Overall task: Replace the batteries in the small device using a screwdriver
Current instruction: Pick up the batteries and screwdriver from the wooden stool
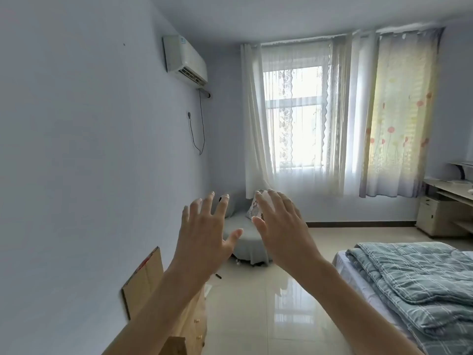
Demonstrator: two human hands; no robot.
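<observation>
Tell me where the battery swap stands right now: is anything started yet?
Nothing looks done. Both the left hand and the right hand are raised, open and empty, in front of the window. No device, screwdriver or batteries are in view, so every step is left, starting with finding them.

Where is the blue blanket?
In the head view, the blue checked blanket lies bunched on the bed at the lower right, below the flowered curtain and right of the raised right hand.
</observation>
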